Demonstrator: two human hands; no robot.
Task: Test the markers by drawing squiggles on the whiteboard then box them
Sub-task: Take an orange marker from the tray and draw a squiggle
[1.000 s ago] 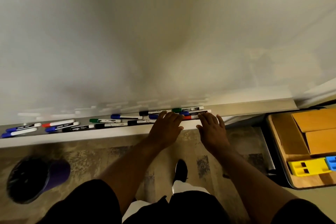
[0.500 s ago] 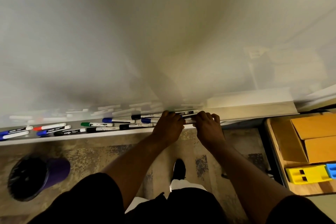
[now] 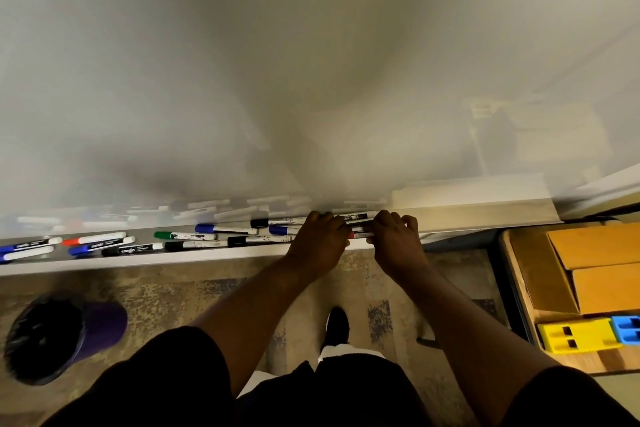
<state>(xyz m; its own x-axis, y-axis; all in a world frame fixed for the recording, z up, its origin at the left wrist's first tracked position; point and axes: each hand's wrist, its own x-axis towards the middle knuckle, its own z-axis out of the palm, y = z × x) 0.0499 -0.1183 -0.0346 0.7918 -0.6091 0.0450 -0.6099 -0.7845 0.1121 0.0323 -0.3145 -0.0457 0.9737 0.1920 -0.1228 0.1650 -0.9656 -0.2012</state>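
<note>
Floor, far left: one purple bin (image 3: 65, 336) with a black liner. Whiteboard (image 3: 311, 62) ahead. Its ledge (image 3: 207, 255) carries eleven loose markers (image 3: 183, 236) lying flat, left of the hands: five blue-capped, four black, one red, one green. Next, left hand (image 3: 318, 243) and right hand (image 3: 396, 243), close together on the ledge, fingers of both curled over a small bunch of held markers (image 3: 358, 228). Three show in the gap between the hands, the rest hidden. Far right: one wooden tray (image 3: 533, 274) holding two cardboard boxes (image 3: 595, 246), one yellow block (image 3: 575, 334) and one blue block (image 3: 627, 329) touching it.
</note>
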